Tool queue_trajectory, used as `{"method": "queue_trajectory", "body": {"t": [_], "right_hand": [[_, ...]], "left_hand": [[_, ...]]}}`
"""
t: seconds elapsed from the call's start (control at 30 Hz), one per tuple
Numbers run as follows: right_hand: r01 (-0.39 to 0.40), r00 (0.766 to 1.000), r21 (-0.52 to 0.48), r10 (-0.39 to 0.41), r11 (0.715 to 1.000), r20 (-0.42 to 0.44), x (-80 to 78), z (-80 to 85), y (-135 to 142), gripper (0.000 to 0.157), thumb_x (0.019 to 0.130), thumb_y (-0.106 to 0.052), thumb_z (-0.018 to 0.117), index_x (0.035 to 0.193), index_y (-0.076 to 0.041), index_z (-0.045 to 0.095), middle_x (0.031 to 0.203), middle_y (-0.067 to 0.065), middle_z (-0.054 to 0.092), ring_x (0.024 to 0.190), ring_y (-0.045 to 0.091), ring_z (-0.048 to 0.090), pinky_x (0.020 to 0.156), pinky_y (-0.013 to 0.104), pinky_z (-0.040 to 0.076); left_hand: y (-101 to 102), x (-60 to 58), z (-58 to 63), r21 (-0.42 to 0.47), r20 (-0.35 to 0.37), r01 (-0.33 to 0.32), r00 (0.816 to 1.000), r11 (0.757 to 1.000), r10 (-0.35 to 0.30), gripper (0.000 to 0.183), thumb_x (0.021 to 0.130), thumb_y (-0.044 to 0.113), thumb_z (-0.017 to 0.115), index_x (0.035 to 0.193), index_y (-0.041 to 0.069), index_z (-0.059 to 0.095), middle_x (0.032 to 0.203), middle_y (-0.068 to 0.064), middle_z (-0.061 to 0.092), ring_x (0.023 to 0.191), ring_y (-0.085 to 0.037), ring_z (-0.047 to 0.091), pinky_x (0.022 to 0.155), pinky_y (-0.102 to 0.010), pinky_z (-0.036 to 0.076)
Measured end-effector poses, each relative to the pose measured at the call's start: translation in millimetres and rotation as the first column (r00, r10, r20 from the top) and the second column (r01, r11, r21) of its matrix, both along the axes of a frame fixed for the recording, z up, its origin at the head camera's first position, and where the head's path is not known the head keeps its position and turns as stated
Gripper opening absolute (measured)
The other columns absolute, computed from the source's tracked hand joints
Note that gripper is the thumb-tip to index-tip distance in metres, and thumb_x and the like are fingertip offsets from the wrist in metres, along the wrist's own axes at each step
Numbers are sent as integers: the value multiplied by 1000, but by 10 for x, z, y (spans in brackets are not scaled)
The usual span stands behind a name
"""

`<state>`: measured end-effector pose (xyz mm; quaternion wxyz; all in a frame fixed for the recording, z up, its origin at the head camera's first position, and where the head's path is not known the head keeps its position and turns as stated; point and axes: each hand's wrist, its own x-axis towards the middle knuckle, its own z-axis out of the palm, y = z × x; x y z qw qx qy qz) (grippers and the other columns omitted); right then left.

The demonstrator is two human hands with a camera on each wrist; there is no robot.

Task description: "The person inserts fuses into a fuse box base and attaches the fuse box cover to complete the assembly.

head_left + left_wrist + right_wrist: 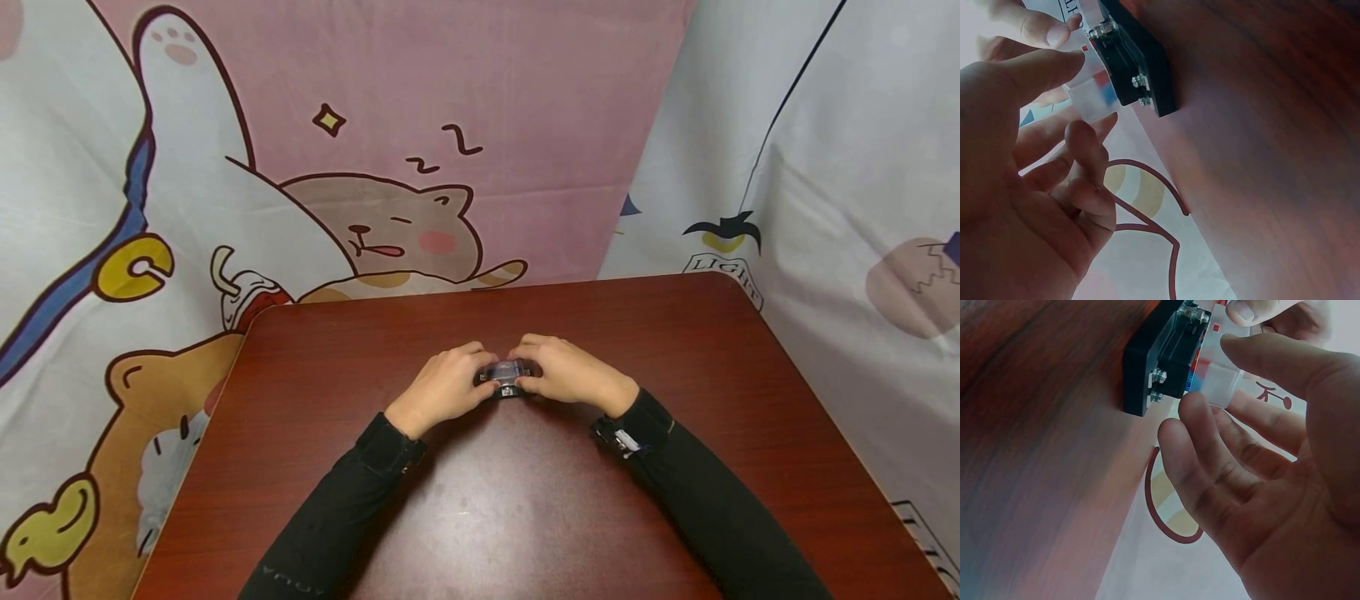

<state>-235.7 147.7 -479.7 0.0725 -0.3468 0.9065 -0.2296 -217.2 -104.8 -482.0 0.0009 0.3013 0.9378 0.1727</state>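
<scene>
A small electrical device (507, 374) stands near the middle of the table, with a clear plastic cover (1217, 384) over a black base (1157, 69). Metal screw terminals (1159, 375) show along the base, and bits of red and blue appear through the cover. From the left side, my left hand (447, 385) grips the cover between thumb and fingers. My right hand (572, 371) holds it the same way from the right. In both wrist views the thumbs lie on the near face of the cover, with fingers reaching behind; the far fingertips are partly hidden.
The reddish-brown wooden table (360, 333) has rounded far corners. Behind it hangs a cartoon-printed cloth (555, 125), with a white printed cloth (840, 167) at the right. Dark sleeves cover both forearms, and a strapped device (621, 439) sits at the right wrist.
</scene>
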Motion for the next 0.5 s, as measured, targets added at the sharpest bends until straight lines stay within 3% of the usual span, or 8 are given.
{"method": "queue_trajectory", "body": {"t": [0.5], "right_hand": [[14,1000,11,-14,1000,-6,2,-13,-14,37,101,-25,82,135,-13,75,119,1,69,95,22,69,82,33,55]], "left_hand": [[2,-10,-19,-4,-11,-5,1000,1000,5,37,103,36,80,135,17,77,117,-2,73,88,-14,67,80,-39,60]]}}
